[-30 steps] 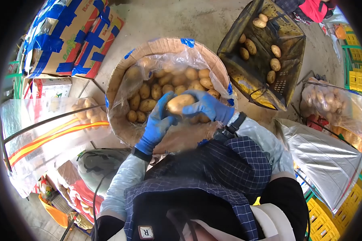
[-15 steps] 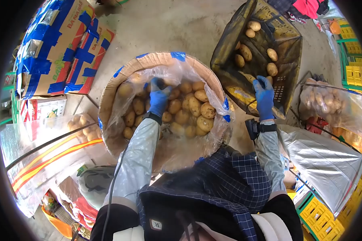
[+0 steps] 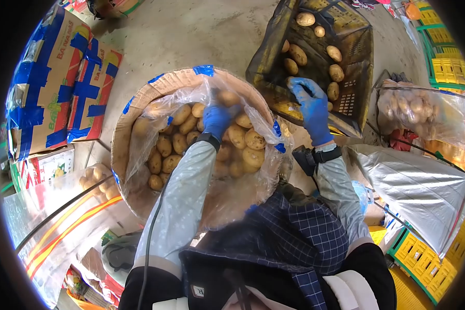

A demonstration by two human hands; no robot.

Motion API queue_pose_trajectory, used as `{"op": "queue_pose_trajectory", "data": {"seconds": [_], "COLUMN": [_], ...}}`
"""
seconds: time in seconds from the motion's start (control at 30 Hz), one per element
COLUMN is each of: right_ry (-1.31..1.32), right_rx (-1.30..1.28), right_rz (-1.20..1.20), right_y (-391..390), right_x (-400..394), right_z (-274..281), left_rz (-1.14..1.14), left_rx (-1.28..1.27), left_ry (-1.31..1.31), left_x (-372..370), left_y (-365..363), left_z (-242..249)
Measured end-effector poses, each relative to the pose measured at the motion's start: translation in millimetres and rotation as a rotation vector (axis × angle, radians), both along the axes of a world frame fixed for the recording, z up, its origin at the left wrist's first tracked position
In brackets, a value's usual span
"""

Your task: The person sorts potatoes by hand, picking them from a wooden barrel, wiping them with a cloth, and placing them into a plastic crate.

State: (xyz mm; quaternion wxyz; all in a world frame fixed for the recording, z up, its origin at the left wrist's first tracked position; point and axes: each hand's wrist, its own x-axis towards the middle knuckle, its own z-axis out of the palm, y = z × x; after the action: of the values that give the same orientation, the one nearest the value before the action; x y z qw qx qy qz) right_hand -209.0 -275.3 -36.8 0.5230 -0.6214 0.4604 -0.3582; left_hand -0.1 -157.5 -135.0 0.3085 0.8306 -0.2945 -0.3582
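Observation:
A round cardboard bin (image 3: 121, 129) lined with clear plastic holds several potatoes (image 3: 179, 142). My left hand (image 3: 217, 120), in a blue glove, is inside the bin over the potatoes; beyond its fingertips lies a potato (image 3: 228, 97), blurred, and I cannot make out whether it is gripped. To the right stands a dark, dirt-covered yellow crate (image 3: 360, 51) with several potatoes (image 3: 298, 54) spread inside. My right hand (image 3: 311, 106), also gloved in blue, is over the crate's near left edge, its fingers bent and apart with nothing seen between them.
Banana cartons (image 3: 49, 77) with blue tape stand at the left. Bagged potatoes (image 3: 101, 181) are at the lower left, and another bag of potatoes (image 3: 408, 106) is at the right. A silver sheet (image 3: 411, 181) and yellow crates (image 3: 423, 258) lie at the lower right.
The view has shifted, so bin and crate appear further left. My left hand has moved right across the potatoes. My right hand has moved toward the crate's left side, its fingers now more spread.

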Motion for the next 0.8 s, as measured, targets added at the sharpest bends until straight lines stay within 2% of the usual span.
{"op": "queue_pose_trajectory", "data": {"seconds": [0.1,0.2,0.23,0.27,0.3,0.33,0.4,0.43,0.47,0.57,0.67,0.7,0.8], "right_ry": [-0.106,-0.136,-0.124,-0.116,-0.001,-0.029,-0.085,-0.043,-0.068,-0.092,-0.039,-0.085,-0.174], "right_rx": [0.08,0.047,0.043,0.039,-0.004,0.046,0.148,0.045,0.135,0.402,0.439,0.458,0.472], "right_rz": [0.078,0.175,0.196,0.217,0.249,0.271,0.32,0.417,0.469,0.628,0.637,0.636,0.662], "right_y": [12,28,33,37,43,48,61,64,69,84,97,101,106], "right_x": [13,24,27,29,30,34,44,47,49,52,55,55,59], "right_z": [11,32,38,46,58,64,72,76,79,88,111,112,118], "left_rz": [-0.048,-0.023,0.086,0.089,0.09,0.093,0.083,0.083,0.083,0.074,0.058,-0.014,0.057], "left_rx": [0.017,-0.152,-0.25,-0.327,-0.404,-0.475,-0.632,-0.649,-0.669,-0.621,-0.56,-0.583,-0.574], "left_ry": [-0.155,0.361,0.694,0.939,1.18,1.419,1.502,1.531,1.56,1.254,0.955,0.807,0.925], "left_x": [-2,9,5,5,8,10,7,8,9,15,22,22,15], "left_y": [-7,-1,9,19,30,42,67,75,83,106,129,137,147], "left_z": [-30,-31,2,8,12,29,70,84,97,139,178,191,214]}}
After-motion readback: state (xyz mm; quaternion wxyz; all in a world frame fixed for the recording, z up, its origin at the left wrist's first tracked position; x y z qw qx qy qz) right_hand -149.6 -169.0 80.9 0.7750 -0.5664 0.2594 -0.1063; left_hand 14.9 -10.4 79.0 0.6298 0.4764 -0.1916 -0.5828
